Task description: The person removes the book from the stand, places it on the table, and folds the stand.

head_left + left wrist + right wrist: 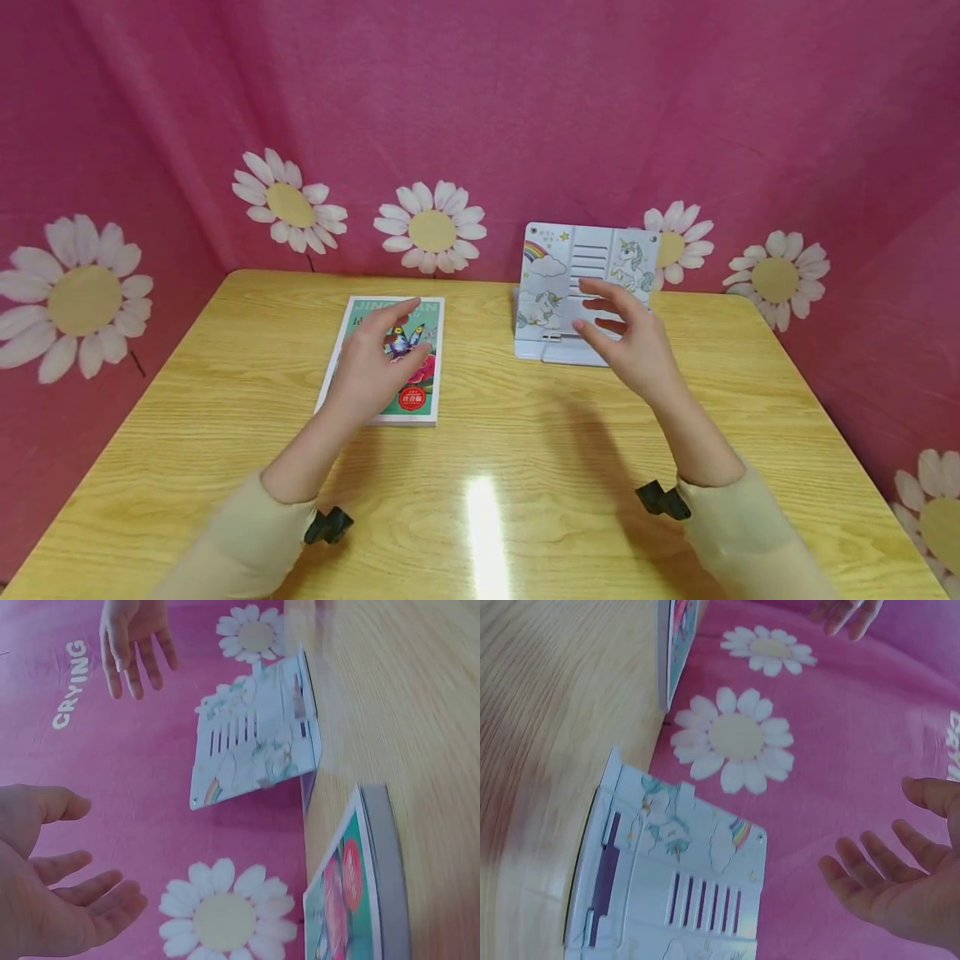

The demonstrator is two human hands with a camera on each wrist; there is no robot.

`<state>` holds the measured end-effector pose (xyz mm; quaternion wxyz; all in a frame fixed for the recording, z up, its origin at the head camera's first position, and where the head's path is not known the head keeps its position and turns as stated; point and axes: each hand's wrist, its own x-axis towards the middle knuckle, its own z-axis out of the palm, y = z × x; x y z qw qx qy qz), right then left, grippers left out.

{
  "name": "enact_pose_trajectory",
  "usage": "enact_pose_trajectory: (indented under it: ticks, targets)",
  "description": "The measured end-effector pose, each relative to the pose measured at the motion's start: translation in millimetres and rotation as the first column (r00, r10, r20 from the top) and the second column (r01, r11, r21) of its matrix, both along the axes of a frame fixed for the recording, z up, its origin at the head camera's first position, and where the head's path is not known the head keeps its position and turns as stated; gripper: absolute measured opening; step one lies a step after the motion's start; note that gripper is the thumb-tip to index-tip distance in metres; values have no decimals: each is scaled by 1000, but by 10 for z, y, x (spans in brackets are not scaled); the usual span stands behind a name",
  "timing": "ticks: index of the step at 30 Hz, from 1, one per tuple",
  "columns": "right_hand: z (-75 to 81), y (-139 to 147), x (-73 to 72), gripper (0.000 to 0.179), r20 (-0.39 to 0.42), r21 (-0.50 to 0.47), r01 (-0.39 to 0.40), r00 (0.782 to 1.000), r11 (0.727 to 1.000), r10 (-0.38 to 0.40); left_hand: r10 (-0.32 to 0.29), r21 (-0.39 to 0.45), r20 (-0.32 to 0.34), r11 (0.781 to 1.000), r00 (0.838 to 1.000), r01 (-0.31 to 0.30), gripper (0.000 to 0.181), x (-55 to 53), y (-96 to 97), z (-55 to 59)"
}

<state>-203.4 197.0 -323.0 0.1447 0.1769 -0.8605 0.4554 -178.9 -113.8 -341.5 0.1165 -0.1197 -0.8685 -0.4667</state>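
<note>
Wide lane of open tabletop (487,392) between the book (416,380) and the stand (557,287), running from in front of both back to the pink curtain (480,100). Low and flat at left, the book; passable over the top, with free air between cover and raised left hand (366,362). Higher at right, the back-leaning panel of the stand; in the way of any low forward pass from the right hand (633,342), raised apart from it. Tight behind the stand, with curtain close. Unobstructed air between both hands. Open wood outside book and stand, bounded by side curtains.
</note>
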Motion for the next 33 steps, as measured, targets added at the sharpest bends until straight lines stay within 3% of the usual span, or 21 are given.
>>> enact_pose_trajectory:
  ticks: [5, 14, 25, 33]
  targets:
    - [-49, 175, -16, 51, -20, -62, 120, 992, 991, -122, -25, 103, -10, 994, 1000, 26, 54, 2, 169, -91]
    - [-224, 411, -130, 60, 41, -167, 265, 964, 950, -262, -74, 170, -45, 982, 996, 81, 62, -102, 482, -266]
    - [-476, 545, -273, 70, 119, -249, 279, 959, 928, -256, -130, 223, -26, 966, 991, 133, 77, -342, 817, -457]
    - [-589, 639, -436, 79, 248, -263, 314, 936, 913, -250, -158, 269, 67, 954, 985, 134, 84, -563, 1008, -616]
